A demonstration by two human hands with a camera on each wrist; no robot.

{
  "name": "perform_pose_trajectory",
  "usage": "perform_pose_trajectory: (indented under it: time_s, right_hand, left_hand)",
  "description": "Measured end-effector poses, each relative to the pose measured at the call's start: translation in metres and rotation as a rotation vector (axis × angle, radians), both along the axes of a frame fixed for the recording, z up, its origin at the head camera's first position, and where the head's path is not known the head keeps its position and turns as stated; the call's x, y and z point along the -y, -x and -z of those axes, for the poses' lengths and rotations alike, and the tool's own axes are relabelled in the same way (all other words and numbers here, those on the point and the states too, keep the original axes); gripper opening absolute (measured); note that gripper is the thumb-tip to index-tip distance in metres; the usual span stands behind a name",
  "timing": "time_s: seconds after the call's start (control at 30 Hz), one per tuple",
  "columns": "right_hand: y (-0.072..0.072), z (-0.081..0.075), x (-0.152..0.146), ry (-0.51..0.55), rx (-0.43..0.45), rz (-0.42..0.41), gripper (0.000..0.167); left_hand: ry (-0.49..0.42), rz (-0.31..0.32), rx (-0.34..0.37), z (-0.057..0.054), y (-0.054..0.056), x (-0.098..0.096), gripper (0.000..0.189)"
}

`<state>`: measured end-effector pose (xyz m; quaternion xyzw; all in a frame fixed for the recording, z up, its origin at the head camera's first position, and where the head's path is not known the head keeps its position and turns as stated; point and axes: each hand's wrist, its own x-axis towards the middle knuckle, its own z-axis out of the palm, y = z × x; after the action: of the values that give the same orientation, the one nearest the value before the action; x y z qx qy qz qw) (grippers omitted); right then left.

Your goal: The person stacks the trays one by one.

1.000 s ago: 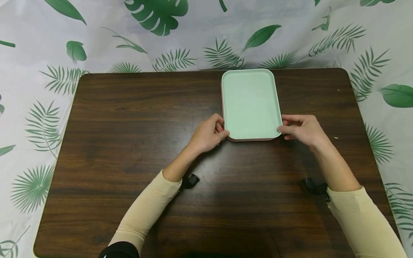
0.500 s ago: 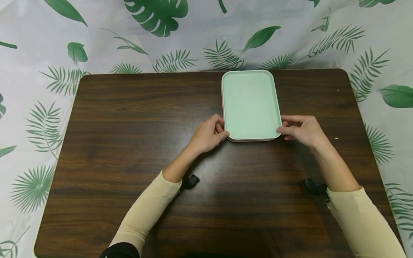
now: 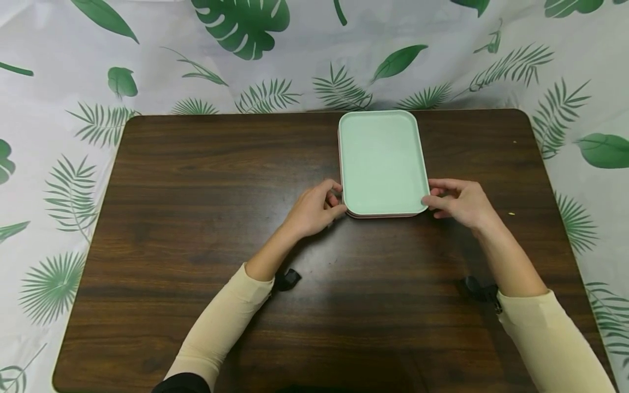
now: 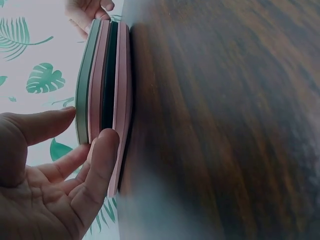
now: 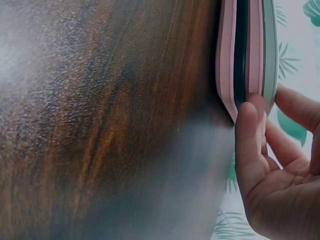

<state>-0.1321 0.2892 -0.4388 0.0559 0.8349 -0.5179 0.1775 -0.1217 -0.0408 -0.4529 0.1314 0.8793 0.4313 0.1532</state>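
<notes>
A light green rectangular tray (image 3: 383, 164) tops a stack of trays at the table's far side. In the left wrist view, a pink tray (image 4: 96, 95), a dark green tray (image 4: 109, 75) and more pink (image 4: 121, 95) show beneath it. My left hand (image 3: 312, 210) is at the near left corner, thumb against the top tray's rim and fingers curled beside the stack. At the near right corner my right hand (image 3: 464, 203) has its thumb on the rim, with its fingers (image 5: 247, 120) by the lower trays' edges. The stack rests on the table.
A dark wood-grain table (image 3: 206, 180) lies under the stack and both forearms. Behind it hangs a white cloth (image 3: 162, 71) printed with green leaves. Small black wrist cameras (image 3: 287, 279) sit below each wrist.
The whole scene sits slightly lower in the head view. My left thumb has eased slightly outward at the tray's corner; the stack and right hand otherwise keep their places.
</notes>
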Motion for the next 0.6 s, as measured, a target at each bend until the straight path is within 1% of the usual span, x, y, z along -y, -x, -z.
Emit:
perform_pose_trajectory:
  time_s: [0.2,0.33,0.47,0.6]
  right_hand:
    - [-0.003,0.001,-0.001,-0.015,0.001,-0.008,0.056]
    - [-0.005,0.002,-0.003,-0.010,0.022,-0.015,0.057]
    - [-0.008,0.004,-0.005,0.011,0.028,-0.016,0.057]
    - [-0.010,0.006,-0.007,0.031,0.031,-0.019,0.056]
  left_hand:
    - [-0.018,0.030,-0.014,0.000,-0.002,0.008,0.037]
    - [-0.030,0.028,-0.013,-0.001,-0.004,0.017,0.036]
    - [-0.008,0.005,-0.036,-0.002,-0.005,0.030,0.036]
    - [0.046,-0.028,-0.081,-0.004,-0.007,0.048,0.037]
